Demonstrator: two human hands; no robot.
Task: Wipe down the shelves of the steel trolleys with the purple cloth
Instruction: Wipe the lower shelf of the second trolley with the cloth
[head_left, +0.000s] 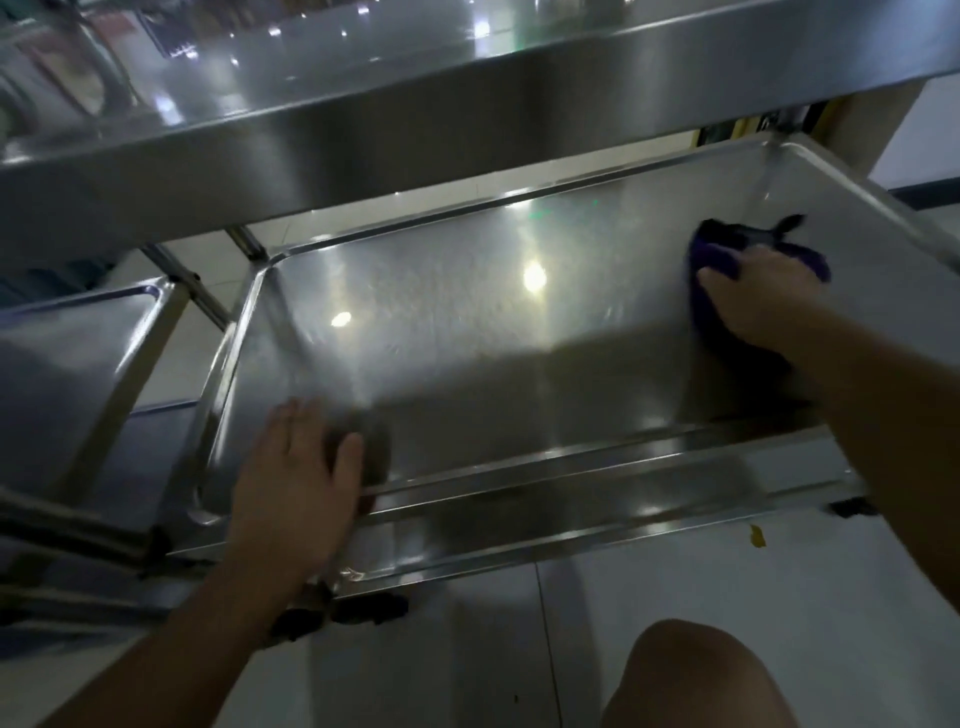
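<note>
Presently: lower trolley shelf under wiping, both hands on the steel.

The right hand (753, 296), right of centre in the frame, has its fingers curled over the purple cloth (717, 254), pressing it flat on the lower shelf (467, 332) close to that shelf's far right corner. The left hand (296, 478), lower left of centre, lies with fingers straight and slightly spread across the shelf's near rim, holding nothing. An upper shelf (415, 119) crosses the top of the frame. A second trolley (72, 353) stands at the left edge. A bare knee (691, 675) shows at the bottom over the tiled floor (779, 597).
</note>
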